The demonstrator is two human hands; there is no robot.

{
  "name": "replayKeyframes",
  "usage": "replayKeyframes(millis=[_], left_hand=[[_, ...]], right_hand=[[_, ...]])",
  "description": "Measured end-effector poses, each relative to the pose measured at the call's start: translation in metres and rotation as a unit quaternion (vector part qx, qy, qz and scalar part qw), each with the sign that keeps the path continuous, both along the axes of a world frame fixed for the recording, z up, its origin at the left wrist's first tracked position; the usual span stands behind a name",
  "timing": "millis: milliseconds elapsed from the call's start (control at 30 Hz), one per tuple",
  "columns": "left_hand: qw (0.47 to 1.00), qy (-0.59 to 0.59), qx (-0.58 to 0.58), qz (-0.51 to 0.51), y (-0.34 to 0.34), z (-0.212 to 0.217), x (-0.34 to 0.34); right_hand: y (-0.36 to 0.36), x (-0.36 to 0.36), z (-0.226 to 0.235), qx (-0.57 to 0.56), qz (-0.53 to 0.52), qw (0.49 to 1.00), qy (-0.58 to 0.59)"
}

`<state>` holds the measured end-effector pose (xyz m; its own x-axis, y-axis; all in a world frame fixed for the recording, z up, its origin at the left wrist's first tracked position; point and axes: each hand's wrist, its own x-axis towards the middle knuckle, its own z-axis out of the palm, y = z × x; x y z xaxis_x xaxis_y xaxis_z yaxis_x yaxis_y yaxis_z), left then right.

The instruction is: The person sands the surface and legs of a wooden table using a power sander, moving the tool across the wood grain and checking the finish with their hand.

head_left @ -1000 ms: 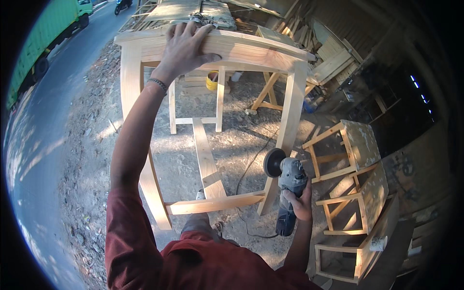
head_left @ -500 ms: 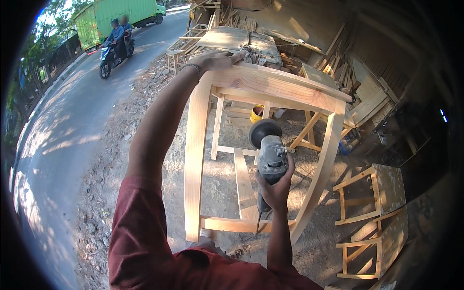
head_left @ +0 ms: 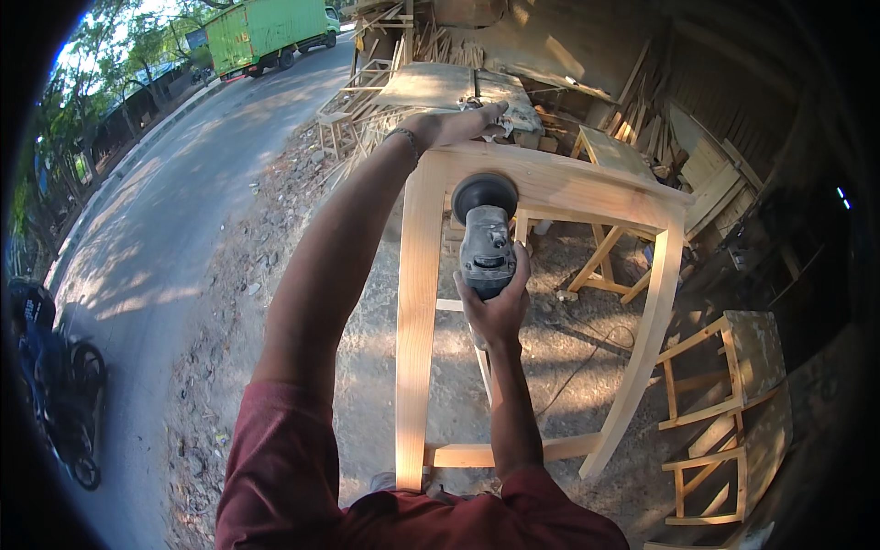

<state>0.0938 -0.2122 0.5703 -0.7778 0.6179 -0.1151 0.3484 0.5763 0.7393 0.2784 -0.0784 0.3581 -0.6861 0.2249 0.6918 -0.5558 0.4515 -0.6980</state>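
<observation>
Power tool [head_left: 489, 252] held at the upper left corner of a wooden frame [head_left: 419, 321]

The fingers [head_left: 522, 262] of the right hand [head_left: 499, 318] are closed round the tool's grey and black body, the thumb on its left side. The tool points away from the person; its round black disc [head_left: 486, 192] overlaps the inner corner where the frame's left leg meets the top rail [head_left: 568, 186]. Whether the disc touches the wood cannot be determined.

The left hand [head_left: 456, 126] lies at the left end of the top rail, its fingers extended to the right along the far edge and gripping no separate item. A dark bracelet [head_left: 404, 139] circles that wrist.

The frame stands in front of the person, the right leg [head_left: 649, 348] opposite the left, with a lower crossbar [head_left: 573, 446] passing behind the right forearm.

Beyond the frame, a cable [head_left: 577, 380] lies on the ground. To the right are small wooden tables [head_left: 701, 371] turned on their sides. Stacked timber [head_left: 715, 183] occupies the upper right. On the left, a road [head_left: 211, 211] carries a motorcycle [head_left: 78, 412] with a helmeted rider, and a green truck [head_left: 257, 38] farther off.
</observation>
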Motion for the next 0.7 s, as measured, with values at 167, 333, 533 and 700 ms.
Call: replayKeyframes(millis=[167,333,533,700], left_hand=[[0.993,0.093,-0.064,-0.027,-0.009,0.005,-0.013],[0.994,0.076,-0.079,-0.008,0.001,0.007,-0.009],[0.97,0.141,0.022,-0.196,-0.096,-0.038,-0.119],[0.93,0.279,0.019,-0.24,-0.022,-0.055,-0.078]], right_hand=[[-0.01,-0.006,0.001,-0.004,0.015,1.0,-0.001],[-0.004,0.005,0.022,-0.013,0.027,0.998,-0.048],[-0.03,0.015,0.054,0.009,0.035,0.999,-0.012],[0.034,0.019,0.037,0.016,-0.031,0.998,-0.052]])
